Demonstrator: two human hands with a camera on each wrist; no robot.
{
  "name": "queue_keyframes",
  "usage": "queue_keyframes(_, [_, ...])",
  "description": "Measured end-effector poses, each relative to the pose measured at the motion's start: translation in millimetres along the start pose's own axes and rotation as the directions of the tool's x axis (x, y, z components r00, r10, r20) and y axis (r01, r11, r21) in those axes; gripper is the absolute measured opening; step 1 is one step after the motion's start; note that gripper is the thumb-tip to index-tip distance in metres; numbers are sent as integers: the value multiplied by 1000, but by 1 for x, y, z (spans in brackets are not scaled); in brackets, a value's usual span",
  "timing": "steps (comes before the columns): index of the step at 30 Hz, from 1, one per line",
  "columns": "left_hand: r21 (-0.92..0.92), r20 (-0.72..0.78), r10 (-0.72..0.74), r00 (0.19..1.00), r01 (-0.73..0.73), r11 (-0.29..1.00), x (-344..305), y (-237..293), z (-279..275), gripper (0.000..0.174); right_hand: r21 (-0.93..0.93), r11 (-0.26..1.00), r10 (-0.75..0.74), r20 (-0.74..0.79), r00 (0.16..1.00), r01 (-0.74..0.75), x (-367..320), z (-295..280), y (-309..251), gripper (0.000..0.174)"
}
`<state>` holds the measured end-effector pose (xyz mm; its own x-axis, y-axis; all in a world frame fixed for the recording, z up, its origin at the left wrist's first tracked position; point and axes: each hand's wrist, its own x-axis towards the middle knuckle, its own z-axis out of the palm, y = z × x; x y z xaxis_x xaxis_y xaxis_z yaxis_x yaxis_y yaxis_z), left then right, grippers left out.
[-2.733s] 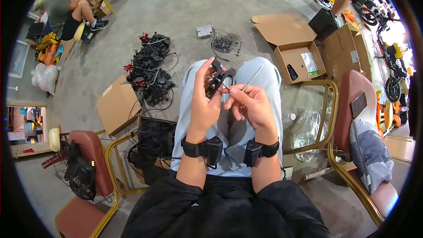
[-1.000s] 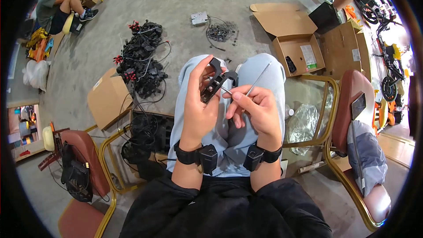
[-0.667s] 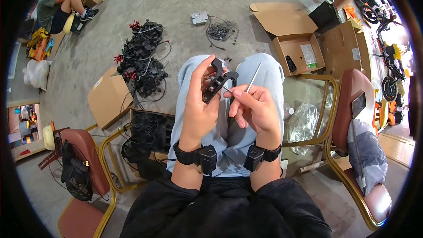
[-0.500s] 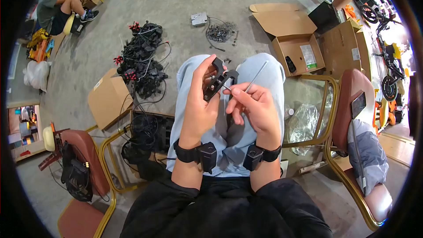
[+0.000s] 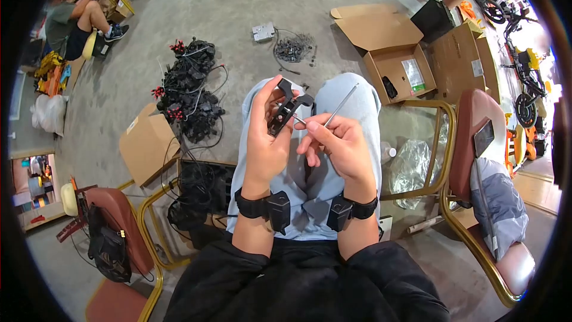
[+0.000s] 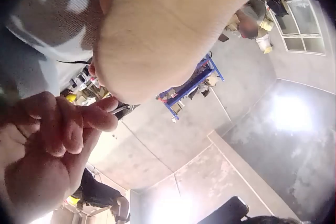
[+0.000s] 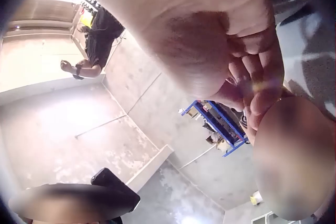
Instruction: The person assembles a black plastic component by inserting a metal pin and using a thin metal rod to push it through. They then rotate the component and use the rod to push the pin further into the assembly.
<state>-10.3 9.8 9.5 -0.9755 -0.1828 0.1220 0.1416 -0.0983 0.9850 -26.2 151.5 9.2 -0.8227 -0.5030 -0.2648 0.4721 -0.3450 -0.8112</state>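
The left hand (image 5: 267, 143) held a black part (image 5: 286, 110), with its thumb and fingers bent round it and one finger reaching up along the part's left side. The right hand (image 5: 341, 143) was just beside it, on the right, and pinched a thin metal stick (image 5: 342, 104) between its thumb and a finger. The long end of the stick poked up past the right hand, and a short bit of metal (image 5: 300, 121) went from those fingertips over to the black part. Both hands were over the person's pale blue trousers (image 5: 351, 92). Farther out past the hands, on the grey floor (image 5: 238, 0), sat a silver box (image 5: 263, 31), and near it lay a heap of little black bits (image 5: 295, 48). Out to the left of the left hand was a big pile of black things with red ends (image 5: 190, 89). Well to the right of the right hand were an open cardboard box (image 5: 390, 65) and a red chair (image 5: 468, 137)
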Motion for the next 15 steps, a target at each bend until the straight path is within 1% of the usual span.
queue_keyframes(1, [-54,20,-33,999,34,998,0,-1,-1,53,1,1000,-1,1,1000,1,1,1,1,24])
queue_keyframes(2, [-54,19,-33,999,34,998,0,0,0,53,-2,1000,3,-14,1000,-3,2,1,1,25])
queue_keyframes(4, [-12,-11,-1,1000,0,1000,1,0,4,62,-9,1000,9,-29,1000,-10,2,1,1,25])
queue_keyframes(7, [-28,-11,6,1000,-6,1000,-2,-5,3,62,38,998,52,-30,998,-51,0,0,1,25])
queue_keyframes(8, [-30,-15,1,1000,-2,1000,-3,-8,2,62,117,991,73,-4,997,-72,-1,-3,0,25])
queue_keyframes(9, [13,-4,35,999,-35,999,-4,-12,1,61,195,976,91,24,996,-94,-2,-4,-1,25])
queue_keyframes(12, [89,15,102,995,-103,991,-3,-15,0,59,219,969,107,38,994,-113,-3,-6,-4,24])
queue_keyframes(13, [120,24,130,991,-132,984,-4,-15,0,59,220,969,106,37,994,-111,-2,-4,-5,24])
queue_keyframes(15, [130,20,124,992,-125,984,-3,-16,-2,58,168,978,127,-27,991,-121,-4,0,-7,24])
